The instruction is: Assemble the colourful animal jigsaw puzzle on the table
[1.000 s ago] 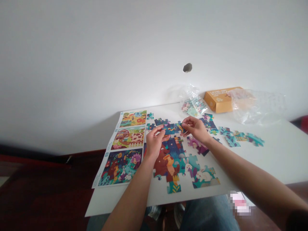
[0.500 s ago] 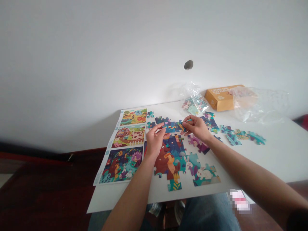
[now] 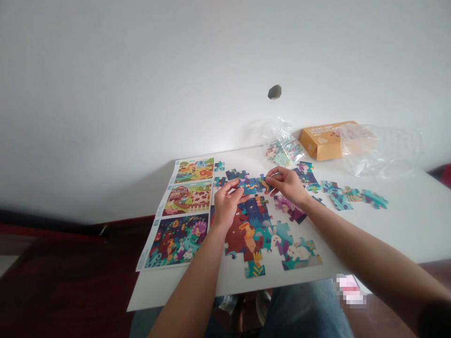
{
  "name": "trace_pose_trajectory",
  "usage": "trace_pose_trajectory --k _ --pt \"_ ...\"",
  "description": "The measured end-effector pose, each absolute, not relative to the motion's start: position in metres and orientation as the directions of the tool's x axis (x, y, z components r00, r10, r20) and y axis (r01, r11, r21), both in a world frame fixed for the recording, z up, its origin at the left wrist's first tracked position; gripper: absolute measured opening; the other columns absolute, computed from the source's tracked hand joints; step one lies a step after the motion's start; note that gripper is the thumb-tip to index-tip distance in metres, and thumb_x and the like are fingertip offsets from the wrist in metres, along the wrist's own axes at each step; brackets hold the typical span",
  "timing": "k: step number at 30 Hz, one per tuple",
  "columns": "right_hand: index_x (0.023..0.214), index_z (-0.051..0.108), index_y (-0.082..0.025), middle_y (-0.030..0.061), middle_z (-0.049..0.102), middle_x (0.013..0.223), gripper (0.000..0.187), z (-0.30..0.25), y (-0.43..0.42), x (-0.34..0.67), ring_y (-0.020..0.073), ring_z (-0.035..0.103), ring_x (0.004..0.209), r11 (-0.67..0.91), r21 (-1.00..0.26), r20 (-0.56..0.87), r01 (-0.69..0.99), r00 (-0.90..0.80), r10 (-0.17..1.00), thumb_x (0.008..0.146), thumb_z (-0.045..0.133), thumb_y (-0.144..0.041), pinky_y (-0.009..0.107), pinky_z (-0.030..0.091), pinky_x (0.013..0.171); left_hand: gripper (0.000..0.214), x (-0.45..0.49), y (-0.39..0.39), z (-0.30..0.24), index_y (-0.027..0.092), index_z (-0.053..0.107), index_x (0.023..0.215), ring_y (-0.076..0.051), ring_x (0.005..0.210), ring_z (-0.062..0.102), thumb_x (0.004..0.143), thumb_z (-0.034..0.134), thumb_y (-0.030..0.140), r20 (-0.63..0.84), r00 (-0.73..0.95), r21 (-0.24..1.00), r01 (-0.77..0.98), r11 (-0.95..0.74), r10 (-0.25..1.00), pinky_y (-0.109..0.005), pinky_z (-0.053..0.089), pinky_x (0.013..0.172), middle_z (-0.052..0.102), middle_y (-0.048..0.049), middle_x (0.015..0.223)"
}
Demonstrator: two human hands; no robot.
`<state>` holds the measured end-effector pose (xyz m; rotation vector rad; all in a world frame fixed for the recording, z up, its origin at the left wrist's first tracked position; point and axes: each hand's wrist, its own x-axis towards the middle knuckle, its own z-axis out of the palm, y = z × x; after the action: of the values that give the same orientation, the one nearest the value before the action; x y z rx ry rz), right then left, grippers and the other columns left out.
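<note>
My left hand (image 3: 226, 203) and my right hand (image 3: 286, 184) both pinch a short strip of joined dark blue puzzle pieces (image 3: 252, 185) just above the table. Under it lies a partly built puzzle (image 3: 262, 239) with a brown bear and white rabbits. Left of that lies a printed guide sheet (image 3: 183, 211) with three pictures. Loose teal pieces (image 3: 352, 196) lie to the right, and purple ones (image 3: 291, 209) sit under my right wrist.
The white table (image 3: 405, 230) stands against a white wall. At its back are an orange box (image 3: 326, 140), a clear bag of pieces (image 3: 283, 149) and an empty clear bag (image 3: 382, 148). My jeans-clad knees (image 3: 303, 310) show below the front edge.
Both hands keep hold of the joined pieces with almost no movement. The view has shifted slightly.
</note>
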<state>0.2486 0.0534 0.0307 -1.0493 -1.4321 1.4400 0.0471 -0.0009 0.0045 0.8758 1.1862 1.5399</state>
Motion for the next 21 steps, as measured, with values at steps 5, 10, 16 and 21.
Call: trace_pose_trajectory --k 5,10,16,21 --pt "0.093 0.07 -0.014 -0.0024 0.064 0.062 0.039 0.034 0.053 0.249 0.0059 0.048 0.042 0.059 -0.998 0.057 -0.003 -0.286 0.957 0.074 0.079 -0.047 0.02 0.038 0.038 0.032 0.05 -0.004 0.012 0.017 0.07 0.093 -0.01 0.078 0.061 0.069 0.083 0.033 -0.012 -0.185 0.949 -0.312 -0.047 0.983 -0.037 0.067 0.076 0.062 -0.0013 0.099" --pt "0.086 0.067 -0.016 -0.0012 0.066 0.066 0.039 0.034 0.051 0.244 0.0101 0.056 0.048 0.027 -0.993 0.048 -0.112 -0.192 0.98 0.067 0.083 -0.046 0.025 0.051 0.046 0.032 0.054 -0.006 0.017 0.015 0.064 0.082 -0.009 0.073 0.058 0.064 0.085 0.03 -0.065 -0.207 0.939 -0.343 -0.01 0.976 -0.036 0.067 0.073 0.058 0.001 0.086" --pt "0.09 0.068 -0.015 -0.0031 0.063 0.063 0.035 0.033 0.05 0.245 0.0065 0.048 0.039 0.079 -0.993 0.098 -0.091 -0.234 0.967 0.073 0.08 -0.044 0.021 0.037 0.035 0.032 0.053 -0.005 0.015 0.015 0.064 0.082 -0.008 0.069 0.057 0.063 0.086 0.029 -0.08 -0.237 0.943 -0.332 -0.003 0.968 -0.037 0.066 0.072 0.057 0.002 0.085" --pt "0.094 0.071 -0.015 -0.0035 0.061 0.063 0.038 0.031 0.051 0.246 0.0066 0.048 0.042 0.022 -0.986 0.064 -0.164 -0.258 0.964 0.072 0.081 -0.044 0.023 0.044 0.039 0.035 0.051 -0.004 0.016 0.015 0.063 0.081 -0.009 0.069 0.059 0.059 0.087 0.029 -0.094 -0.248 0.937 -0.349 0.002 0.964 -0.038 0.066 0.073 0.058 0.0022 0.084"
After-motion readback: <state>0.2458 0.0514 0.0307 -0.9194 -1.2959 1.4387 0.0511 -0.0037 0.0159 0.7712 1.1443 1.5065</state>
